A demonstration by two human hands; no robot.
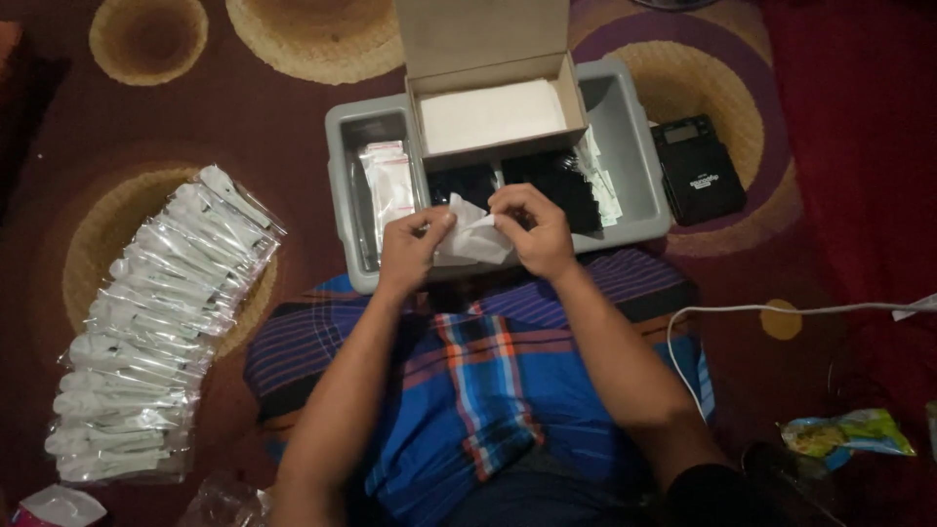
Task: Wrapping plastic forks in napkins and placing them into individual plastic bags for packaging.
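Your left hand (412, 246) and your right hand (532, 229) are together over your lap, and both hold one small white packet (472, 237) between them. The grip of each hand is closed on it: the left fingers pinch its left edge, the right fingers pinch its top right corner. The packet looks like thin paper or plastic, but the light is weak and I cannot tell which.

Just behind your hands, a grey plastic tray (639, 156) lies on the patterned carpet (293, 107). An open cardboard box (493, 93) stands across the tray, with its lid up and a white sheet inside. In the left compartment of the tray there are clear packets with red edges (388, 181), and dark items (561, 185) lie in the middle.

At your left side, a long row of clear sealed bags with white pieces (156, 332) lies on the carpet. At the right of the tray there is a small black device (698, 168). A white cable (781, 310) runs near your right arm, and a green snack wrapper (847, 432) lies further right.
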